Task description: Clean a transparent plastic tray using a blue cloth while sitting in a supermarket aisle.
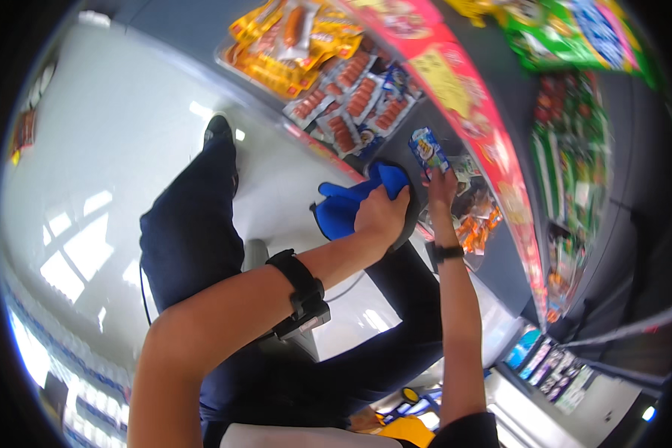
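My left hand [382, 217] grips a bunched blue cloth-like item [339, 213] with dark edging, beside the front edge of the lower shelf. Its exact kind is unclear. Just to the right, my right hand [441, 190] has its fingers on the near end of a small blue printed packet [427, 147], which stands tilted over the dark shelf surface. The fingertips are partly hidden behind the packet. Clear packs of reddish sausages [364, 98] lie on the shelf beyond my hands. Near my right wrist are orange-wrapped packets [479, 227].
Yellow snack packets [297, 50] fill a clear tray at the far end of the shelf. A pink printed strip [476, 123] runs along the upper shelf, which carries a green bag [579, 36] and green packs [571, 162]. My legs straddle the glossy floor [117, 140].
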Action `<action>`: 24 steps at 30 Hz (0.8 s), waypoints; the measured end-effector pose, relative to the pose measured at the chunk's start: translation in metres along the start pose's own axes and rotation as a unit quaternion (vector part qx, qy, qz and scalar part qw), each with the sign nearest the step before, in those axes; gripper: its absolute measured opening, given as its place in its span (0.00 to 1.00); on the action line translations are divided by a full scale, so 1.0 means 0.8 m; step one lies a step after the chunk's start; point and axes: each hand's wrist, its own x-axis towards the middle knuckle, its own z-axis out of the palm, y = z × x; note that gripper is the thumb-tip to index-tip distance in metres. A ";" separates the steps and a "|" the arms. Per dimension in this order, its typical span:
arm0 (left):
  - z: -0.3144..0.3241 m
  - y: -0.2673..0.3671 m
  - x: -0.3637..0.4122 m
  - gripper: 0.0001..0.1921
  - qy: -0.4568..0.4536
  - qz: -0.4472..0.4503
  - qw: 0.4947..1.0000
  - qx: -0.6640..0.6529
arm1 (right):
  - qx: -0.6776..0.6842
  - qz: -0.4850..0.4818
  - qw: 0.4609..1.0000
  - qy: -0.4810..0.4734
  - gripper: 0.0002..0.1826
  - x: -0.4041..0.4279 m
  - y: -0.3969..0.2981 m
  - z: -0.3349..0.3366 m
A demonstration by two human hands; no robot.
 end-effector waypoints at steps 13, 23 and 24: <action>0.021 0.003 -0.039 0.22 -0.436 0.149 0.852 -0.247 | -0.358 -0.387 0.848 0.058 0.05 -0.251 -0.125 -0.280; -0.027 -0.082 -0.173 0.23 -0.535 0.219 0.813 -0.068 | -0.098 -0.303 0.932 0.172 0.05 -0.365 -0.164 -0.177; -0.046 -0.095 -0.189 0.21 -0.514 0.092 0.836 -0.170 | -0.101 -0.307 0.932 0.161 0.07 -0.375 -0.170 -0.152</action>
